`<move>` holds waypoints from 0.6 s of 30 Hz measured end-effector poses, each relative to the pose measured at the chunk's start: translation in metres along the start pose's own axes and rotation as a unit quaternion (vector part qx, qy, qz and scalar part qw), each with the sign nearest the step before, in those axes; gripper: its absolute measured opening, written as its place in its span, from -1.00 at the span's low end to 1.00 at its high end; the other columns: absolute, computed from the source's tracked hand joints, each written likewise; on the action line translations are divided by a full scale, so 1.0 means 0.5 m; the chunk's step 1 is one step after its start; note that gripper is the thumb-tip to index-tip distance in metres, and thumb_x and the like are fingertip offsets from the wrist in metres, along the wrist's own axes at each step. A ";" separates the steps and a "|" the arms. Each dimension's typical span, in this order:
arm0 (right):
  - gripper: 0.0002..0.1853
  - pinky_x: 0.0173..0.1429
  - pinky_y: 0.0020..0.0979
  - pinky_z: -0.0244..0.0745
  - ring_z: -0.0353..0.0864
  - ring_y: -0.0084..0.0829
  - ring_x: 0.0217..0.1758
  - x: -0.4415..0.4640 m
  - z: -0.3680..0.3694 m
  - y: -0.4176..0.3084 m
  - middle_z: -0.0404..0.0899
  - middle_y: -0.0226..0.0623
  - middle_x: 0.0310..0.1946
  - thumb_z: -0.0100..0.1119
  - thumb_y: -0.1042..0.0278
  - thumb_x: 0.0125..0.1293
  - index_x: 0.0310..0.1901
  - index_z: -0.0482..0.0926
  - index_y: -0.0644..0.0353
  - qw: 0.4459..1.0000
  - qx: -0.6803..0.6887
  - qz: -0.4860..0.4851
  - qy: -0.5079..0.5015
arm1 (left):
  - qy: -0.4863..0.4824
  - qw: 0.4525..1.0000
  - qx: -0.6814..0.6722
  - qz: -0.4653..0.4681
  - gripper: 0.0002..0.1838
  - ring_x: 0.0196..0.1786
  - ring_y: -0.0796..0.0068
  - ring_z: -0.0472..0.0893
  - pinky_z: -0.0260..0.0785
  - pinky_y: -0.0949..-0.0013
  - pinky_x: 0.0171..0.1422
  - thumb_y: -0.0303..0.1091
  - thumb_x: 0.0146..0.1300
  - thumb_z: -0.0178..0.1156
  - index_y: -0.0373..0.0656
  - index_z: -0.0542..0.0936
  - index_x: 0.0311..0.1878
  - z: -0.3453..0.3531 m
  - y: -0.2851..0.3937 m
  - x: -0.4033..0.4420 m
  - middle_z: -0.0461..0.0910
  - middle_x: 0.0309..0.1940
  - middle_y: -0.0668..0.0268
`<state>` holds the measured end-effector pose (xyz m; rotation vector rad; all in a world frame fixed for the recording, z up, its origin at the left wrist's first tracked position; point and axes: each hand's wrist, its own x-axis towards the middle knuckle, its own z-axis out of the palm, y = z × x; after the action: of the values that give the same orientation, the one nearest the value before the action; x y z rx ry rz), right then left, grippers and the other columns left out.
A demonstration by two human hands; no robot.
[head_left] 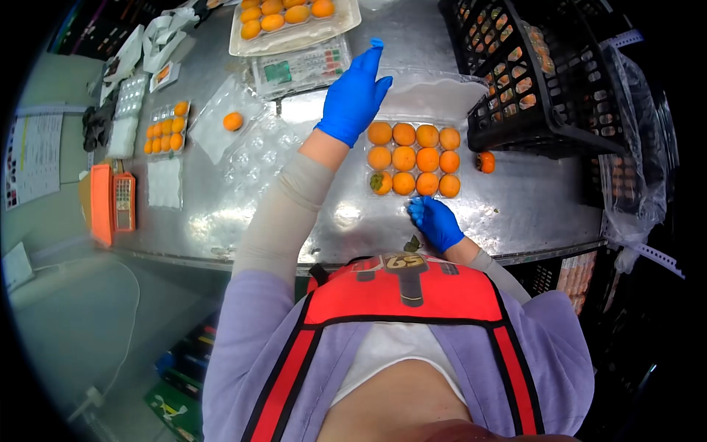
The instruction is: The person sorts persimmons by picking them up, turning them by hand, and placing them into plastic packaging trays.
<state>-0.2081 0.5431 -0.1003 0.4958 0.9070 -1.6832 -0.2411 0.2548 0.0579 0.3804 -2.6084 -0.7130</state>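
My left hand [353,99], in a blue glove, is stretched out over the table left of a clear plastic tray, fingers extended and thumb apart, with nothing visible in it. In that tray sit rows of orange persimmons [403,158]; one at the front left shows its green calyx [377,181]. A clear lid [434,96] appears folded back behind it. My right hand [440,225], also gloved, is just below the tray's near edge with fingers curled together; what they hold, if anything, is hidden. Beyond my left hand stands a scale [302,70].
A black crate [545,96] of packed fruit stands at the right, with a loose persimmon [484,162] beside it. Another fruit tray [254,46] is at the back. Leftward are a single fruit [233,121], a filled pack [166,132] and an orange device [103,206].
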 end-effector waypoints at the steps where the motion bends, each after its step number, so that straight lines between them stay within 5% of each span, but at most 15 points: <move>1: -0.72 -0.18 -0.48 0.49 0.57 -0.44 -0.27 -0.007 -0.001 0.001 0.59 -0.24 -0.32 -0.04 0.22 0.37 -0.11 0.50 0.28 1.000 -0.017 0.012 -0.009 | 0.048 0.998 -0.029 0.035 -0.43 0.05 0.09 0.50 0.38 0.21 0.10 -0.24 0.24 0.14 -0.09 0.27 0.31 0.006 -0.001 -0.003 0.43 0.10 0.05; 7: -0.71 -0.32 -0.58 0.42 0.52 -0.57 -0.45 -0.096 0.042 -0.078 0.59 -0.30 -0.42 -0.05 0.25 0.35 -0.20 0.57 0.31 0.967 -0.253 0.019 0.015 | 0.082 0.991 -0.042 0.096 -0.38 0.36 0.00 0.22 0.13 0.15 0.38 -0.33 0.21 0.15 -0.21 0.22 0.34 0.024 0.011 -0.106 0.16 0.35 0.00; 12: -0.80 -0.40 -0.63 0.33 0.47 -0.63 -0.51 -0.129 -0.012 -0.148 0.59 -0.34 -0.48 0.00 0.34 0.31 -0.29 0.57 0.27 0.931 -0.317 -0.155 0.095 | 0.049 0.995 -0.088 -0.003 -0.34 0.36 0.05 0.23 0.13 0.18 0.38 -0.36 0.22 0.15 -0.25 0.17 0.36 0.099 -0.028 -0.295 0.16 0.35 -0.01; 15: -0.84 -0.40 -0.63 0.34 0.46 -0.64 -0.49 -0.120 -0.050 -0.189 0.58 -0.38 -0.48 0.05 0.36 0.30 -0.23 0.56 0.25 0.914 -0.278 -0.247 0.160 | 0.048 0.969 -0.208 -0.123 -0.32 0.33 0.08 0.28 0.22 0.24 0.32 -0.38 0.22 0.15 -0.19 0.13 0.39 0.130 -0.032 -0.373 0.15 0.35 0.00; 17: -0.82 -0.37 -0.63 0.36 0.46 -0.65 -0.47 -0.105 -0.080 -0.220 0.59 -0.38 -0.43 0.10 0.34 0.29 -0.18 0.55 0.26 0.880 -0.275 -0.327 0.205 | 0.012 0.903 -0.322 -0.283 -0.30 0.26 0.18 0.37 0.27 0.28 0.27 -0.41 0.25 0.13 -0.17 0.08 0.41 0.135 -0.038 -0.400 0.20 0.33 0.01; 18: -0.82 -0.37 -0.63 0.36 0.46 -0.65 -0.47 -0.099 -0.100 -0.231 0.59 -0.38 -0.43 0.10 0.34 0.29 -0.18 0.55 0.26 0.879 -0.274 -0.331 0.206 | 0.017 0.907 -0.320 -0.273 -0.29 0.18 0.22 0.44 0.30 0.29 0.22 -0.42 0.25 0.13 -0.17 0.05 0.42 0.141 -0.047 -0.408 0.25 0.30 0.00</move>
<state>-0.3082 0.6242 -0.0594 0.1470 1.9694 -1.8178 -0.0898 0.3381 -0.0737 0.9013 -2.0566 -1.6555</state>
